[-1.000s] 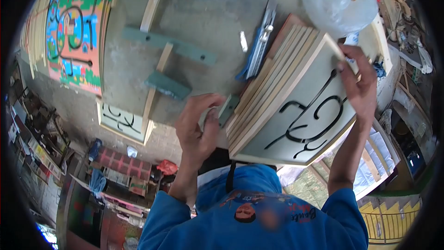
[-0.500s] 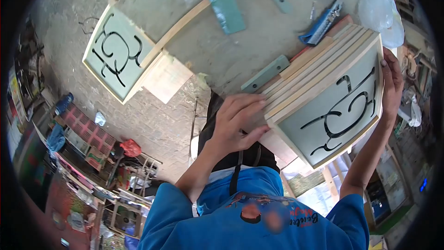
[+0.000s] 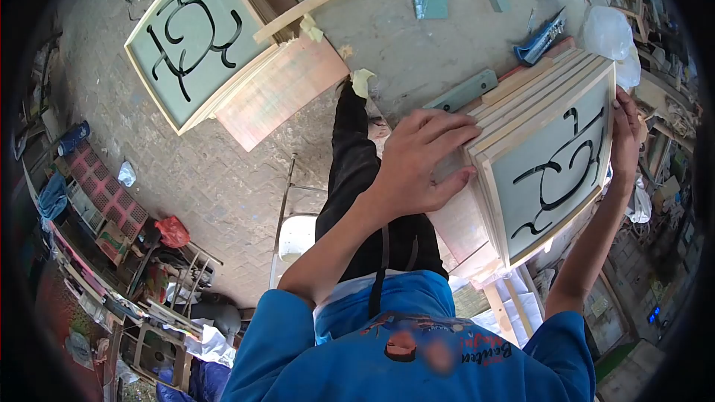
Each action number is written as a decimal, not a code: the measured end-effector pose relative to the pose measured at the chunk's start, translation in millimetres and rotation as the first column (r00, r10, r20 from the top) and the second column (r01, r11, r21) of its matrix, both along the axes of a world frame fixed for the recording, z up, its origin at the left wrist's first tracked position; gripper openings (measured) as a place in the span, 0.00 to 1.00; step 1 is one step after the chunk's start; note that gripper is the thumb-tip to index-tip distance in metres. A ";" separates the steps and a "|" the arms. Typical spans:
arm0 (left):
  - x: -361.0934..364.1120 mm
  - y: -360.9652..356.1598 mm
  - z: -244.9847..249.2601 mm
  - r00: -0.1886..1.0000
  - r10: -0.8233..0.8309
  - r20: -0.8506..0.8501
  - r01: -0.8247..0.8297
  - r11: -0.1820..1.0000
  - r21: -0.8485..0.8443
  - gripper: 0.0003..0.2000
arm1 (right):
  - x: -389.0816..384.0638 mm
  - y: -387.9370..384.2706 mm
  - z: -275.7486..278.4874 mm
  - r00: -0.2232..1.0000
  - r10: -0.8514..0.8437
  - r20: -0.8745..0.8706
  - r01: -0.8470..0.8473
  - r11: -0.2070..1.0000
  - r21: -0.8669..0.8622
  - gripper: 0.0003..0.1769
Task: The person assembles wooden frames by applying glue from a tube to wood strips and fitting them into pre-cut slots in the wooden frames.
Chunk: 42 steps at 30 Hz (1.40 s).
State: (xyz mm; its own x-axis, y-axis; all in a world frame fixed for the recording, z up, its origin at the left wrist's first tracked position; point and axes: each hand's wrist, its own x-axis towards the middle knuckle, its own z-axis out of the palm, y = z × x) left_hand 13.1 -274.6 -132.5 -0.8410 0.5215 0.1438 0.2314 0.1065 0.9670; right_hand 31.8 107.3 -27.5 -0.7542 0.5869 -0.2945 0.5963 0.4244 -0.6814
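A stack of wooden frames (image 3: 532, 100) stands on the right, its front one holding a pale panel (image 3: 555, 171) with black curved cut-outs. At the stack's left corner is my left hand (image 3: 428, 164), thumb and fingers spread against the frame edges. My right hand (image 3: 627, 134) has its fingers wrapped over the right edge of the front frame. A pinkish board (image 3: 465, 227) shows under the stack.
Another framed panel stack (image 3: 186, 37) stands at upper left with a long wooden strip (image 3: 328, 4) beside it. A blue tool (image 3: 540, 39), green pieces (image 3: 462, 91) and a plastic bag (image 3: 612, 41) lie beyond the right stack. A stool (image 3: 296, 234) is at lower centre.
The view has shifted, so the left panel stack appears higher and larger. The right stack and my left hand appear farther right in the picture. Both hands remain at the stack.
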 end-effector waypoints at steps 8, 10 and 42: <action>1.1 -0.9 0.2 0.999 0.014 -0.032 -0.015 1.000 -0.011 0.24 | 1.3 7.5 1.7 0.997 0.073 -0.017 -0.072 0.997 0.017 0.21; 0.6 -1.2 1.9 1.000 0.011 -0.025 -0.011 1.000 -0.006 0.24 | 1.6 8.3 1.4 0.999 0.051 -0.017 -0.051 0.999 0.001 0.21; -15.0 6.2 12.2 0.995 -0.086 0.052 0.090 0.993 -0.080 0.22 | -10.1 12.6 15.3 0.986 0.165 0.033 -0.159 0.976 -0.148 0.21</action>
State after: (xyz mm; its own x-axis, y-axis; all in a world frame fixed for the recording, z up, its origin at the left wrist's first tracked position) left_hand -1.8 -268.5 -120.4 -0.7962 0.6022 0.0579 0.1966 0.1671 0.9661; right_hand 21.8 119.9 -12.2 -0.8201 0.4067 -0.4025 0.5587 0.4172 -0.7168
